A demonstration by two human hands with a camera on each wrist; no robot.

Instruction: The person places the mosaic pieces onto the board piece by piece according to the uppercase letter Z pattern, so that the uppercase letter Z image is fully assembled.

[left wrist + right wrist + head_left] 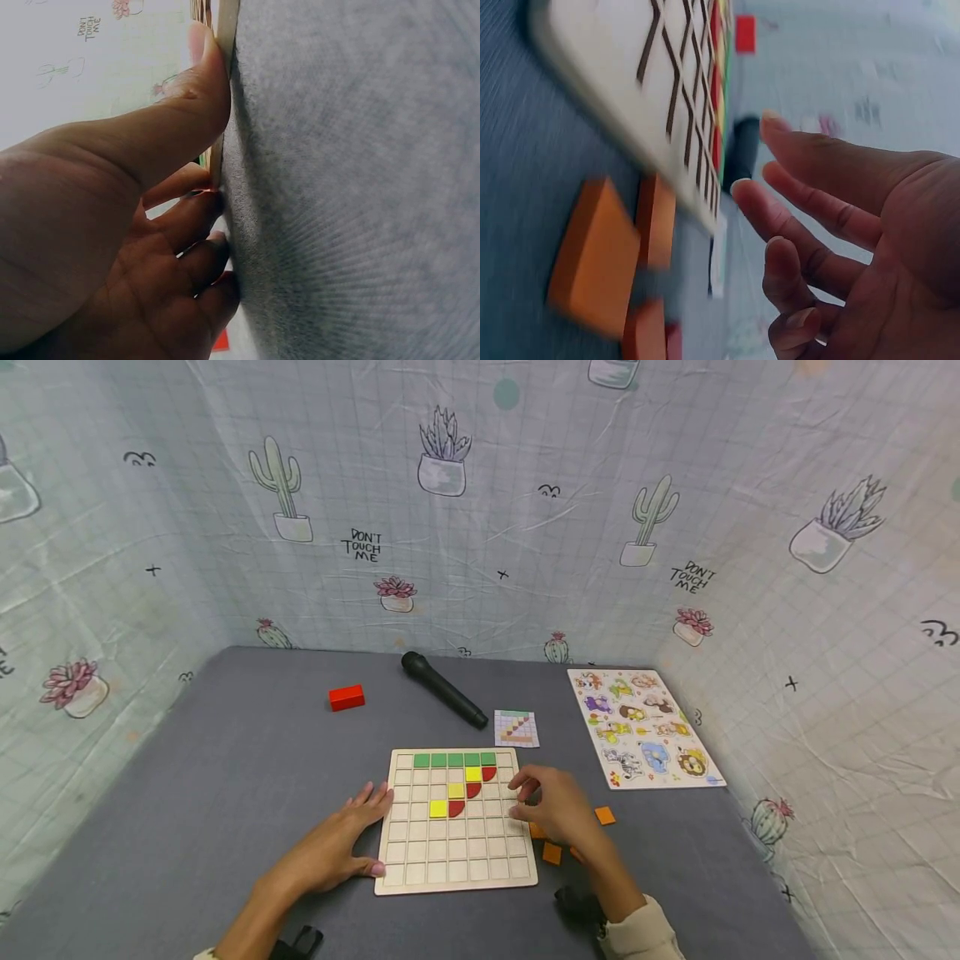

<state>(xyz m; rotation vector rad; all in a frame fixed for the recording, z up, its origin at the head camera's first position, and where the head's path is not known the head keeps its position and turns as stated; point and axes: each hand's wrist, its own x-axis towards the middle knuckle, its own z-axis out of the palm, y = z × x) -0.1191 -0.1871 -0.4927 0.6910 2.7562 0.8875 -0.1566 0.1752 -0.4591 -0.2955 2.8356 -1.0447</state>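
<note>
A square wooden grid board lies in front of me. Green square tiles line its far row, with yellow squares and red quarter-round tiles stepping diagonally below. My left hand rests spread along the board's left edge, its thumb at the near corner and its fingertips farther up the side. Over the right edge hovers my right hand, thumb and fingers apart and nothing between them in the right wrist view. Orange blocks lie beneath it beside the board, partly hidden by the hand and forearm.
Behind the board lie a black microphone, a red block and a small pattern card. An animal puzzle board sits at the right, near the printed curtain enclosing the grey table.
</note>
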